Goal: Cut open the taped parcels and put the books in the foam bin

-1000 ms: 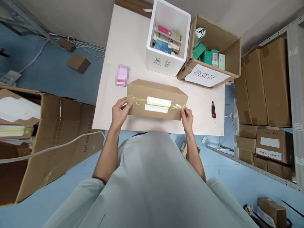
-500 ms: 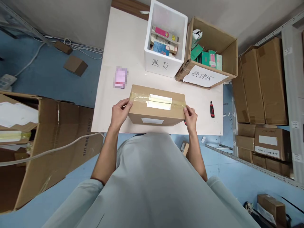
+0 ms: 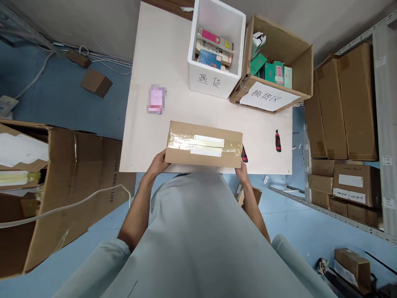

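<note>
- Here's the taped carton (image 3: 204,144), squarely in front of you at the near edge of the bench (image 3: 265,162), about midway between the near left and near right corners!
- Your left hand (image 3: 159,162) has the carton's near left corner, its grip curled in and clasping the cardboard, some fingers hidden behind it.
- Over on the other side, your right hand (image 3: 241,171) matches it at the near right corner, the grip clasping there too, fingers largely covered.
- Is the carton resting on the bench or lifted off it? From here, you can't tell.
- Facing up at you: white label strips (image 3: 208,141), with shiny tape (image 3: 180,140) running lengthwise.
- Peeking out by the carton's right end, a partly covered cutter (image 3: 245,155), black and red.
- Near the bench's right edge lies a red-and-black knife (image 3: 278,141).
- Near the left edge, a pink item (image 3: 156,100), too pixelated to make out.
- Towards the far edge, a white foam bin (image 3: 214,82) holds small boxes; just beside it, by the far right corner, a cardboard box (image 3: 302,70) carries green packs (image 3: 269,71).
</note>
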Demonstrator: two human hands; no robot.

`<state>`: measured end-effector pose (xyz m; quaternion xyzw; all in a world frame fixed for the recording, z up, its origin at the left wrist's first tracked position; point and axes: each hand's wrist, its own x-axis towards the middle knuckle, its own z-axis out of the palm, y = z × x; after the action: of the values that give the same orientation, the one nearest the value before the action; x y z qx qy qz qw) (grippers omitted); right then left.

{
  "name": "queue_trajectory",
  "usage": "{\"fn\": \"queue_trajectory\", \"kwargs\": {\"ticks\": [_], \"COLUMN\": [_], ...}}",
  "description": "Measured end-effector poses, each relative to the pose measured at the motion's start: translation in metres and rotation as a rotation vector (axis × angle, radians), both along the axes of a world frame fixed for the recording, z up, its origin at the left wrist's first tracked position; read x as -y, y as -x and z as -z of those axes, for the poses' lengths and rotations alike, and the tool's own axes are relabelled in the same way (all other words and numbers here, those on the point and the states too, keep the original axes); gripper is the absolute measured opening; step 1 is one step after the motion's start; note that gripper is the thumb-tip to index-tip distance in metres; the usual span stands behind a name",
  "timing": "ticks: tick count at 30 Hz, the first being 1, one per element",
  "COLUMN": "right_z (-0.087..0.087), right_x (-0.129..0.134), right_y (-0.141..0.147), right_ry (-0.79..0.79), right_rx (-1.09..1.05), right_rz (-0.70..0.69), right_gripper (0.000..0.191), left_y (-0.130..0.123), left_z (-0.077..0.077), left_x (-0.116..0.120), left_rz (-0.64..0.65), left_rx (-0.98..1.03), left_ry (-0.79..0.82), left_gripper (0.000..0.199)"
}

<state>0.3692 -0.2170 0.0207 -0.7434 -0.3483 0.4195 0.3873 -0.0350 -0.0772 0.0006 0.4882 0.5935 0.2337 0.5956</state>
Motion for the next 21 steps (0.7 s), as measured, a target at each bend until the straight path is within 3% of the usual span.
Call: {"fn": "queue_trajectory", "kwargs": {"ticks": [3,8,11,15,18,21], "right_z": [0.015,0.022,0.015,-0.006,-0.022,-0.025], "right_x": [0.002,-0.003,-0.008,-0.022,-0.04,-0.06], "right_y": [0.006,0.009,0.005,-0.004,-0.006,-0.005], "right_ry": [0.065,0.074,0.055,-0.037,-0.131,-0.128], "right_rx": [-0.016,-0.038,-0.043,-0.028,-0.031,-0.038], "right_rz": [0.009,0.022,0.02,-0.009,-0.044,-0.029], "right_gripper": [0.046,0.043,0.038,0.032,0.042,0.063], "left_y": [0.0,0.001,-0.003,-0.013,-0.023,-0.033], "left_z": [0.008,0.009,-0.002,-0.028,-0.041,-0.036], "left_x": [0.005,0.005,-0.001,-0.015,-0.03,-0.045], "left_rz": [0.002,0.011,-0.036,-0.075,-0.1,-0.095], "left_rx": [-0.043,-0.079,-0.027,0.065,0.016,-0.025], "left_ry": [0.079,0.013,-0.031,-0.125,-0.195,-0.204], "left_gripper": [0.068,0.069,0.067,0.06,0.061,0.069]}}
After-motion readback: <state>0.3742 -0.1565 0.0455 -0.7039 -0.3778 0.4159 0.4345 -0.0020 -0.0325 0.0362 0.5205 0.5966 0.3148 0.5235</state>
